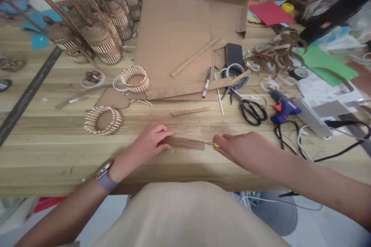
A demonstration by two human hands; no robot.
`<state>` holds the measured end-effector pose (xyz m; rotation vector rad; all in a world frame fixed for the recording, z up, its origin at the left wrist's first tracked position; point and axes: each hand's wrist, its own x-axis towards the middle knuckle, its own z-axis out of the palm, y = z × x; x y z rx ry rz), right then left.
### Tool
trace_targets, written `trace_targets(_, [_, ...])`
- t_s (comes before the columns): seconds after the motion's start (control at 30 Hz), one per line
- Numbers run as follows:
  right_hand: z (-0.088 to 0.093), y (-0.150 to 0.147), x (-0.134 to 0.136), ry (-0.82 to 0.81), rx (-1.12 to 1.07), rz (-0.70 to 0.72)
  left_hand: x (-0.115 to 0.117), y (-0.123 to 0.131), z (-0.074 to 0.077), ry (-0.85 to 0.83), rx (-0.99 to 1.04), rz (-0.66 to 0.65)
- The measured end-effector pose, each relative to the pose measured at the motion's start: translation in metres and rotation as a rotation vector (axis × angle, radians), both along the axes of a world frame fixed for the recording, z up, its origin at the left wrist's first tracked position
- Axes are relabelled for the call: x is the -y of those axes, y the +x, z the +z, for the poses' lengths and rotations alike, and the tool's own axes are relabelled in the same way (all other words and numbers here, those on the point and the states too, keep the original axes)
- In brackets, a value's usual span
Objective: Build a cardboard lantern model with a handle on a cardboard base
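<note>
A brown cardboard strip [188, 143] lies flat on the wooden table near its front edge. My left hand [150, 139] grips the strip's left end between thumb and fingers. In my closed right hand [242, 146] is a craft knife [216, 144]; only a bit of its yellow body and its thin blade show. The blade lies at the strip's right end, and the rest of the knife is hidden in the hand. A narrower cardboard strip [189, 112] lies just beyond my hands.
Round stick-walled baskets [103, 120] and finished lanterns [101, 40] stand to the left. Large cardboard sheets [174, 27] cover the table's back middle. Black-handled scissors [252, 111], a blue glue gun [285, 107] with its cord, and a marker [206, 83] lie to the right and beyond.
</note>
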<state>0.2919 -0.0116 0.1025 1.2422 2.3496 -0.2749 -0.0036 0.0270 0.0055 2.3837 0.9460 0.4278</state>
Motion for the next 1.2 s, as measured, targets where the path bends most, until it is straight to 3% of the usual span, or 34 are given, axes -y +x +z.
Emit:
trace_targets(0.13, [-0.004,-0.036,-0.011,-0.049,0.030,0.046,0.002,-0.002,0.002,-0.016,0.026,0.010])
trace_targets(0.27, [-0.010,-0.049,-0.017,-0.027,0.055,0.103,0.002,-0.001,0.000,-0.005,0.060,0.019])
trace_targets(0.43, [-0.013,-0.055,-0.018,0.014,0.075,0.137,0.002,-0.001,-0.002,-0.034,0.081,0.015])
trace_targets(0.8, [0.000,-0.065,-0.021,-0.028,0.169,0.207,0.003,0.000,0.002,-0.061,0.111,0.026])
trace_targets(1.2, [-0.007,-0.063,-0.022,0.031,0.166,0.263,0.005,0.000,-0.001,-0.041,0.135,0.009])
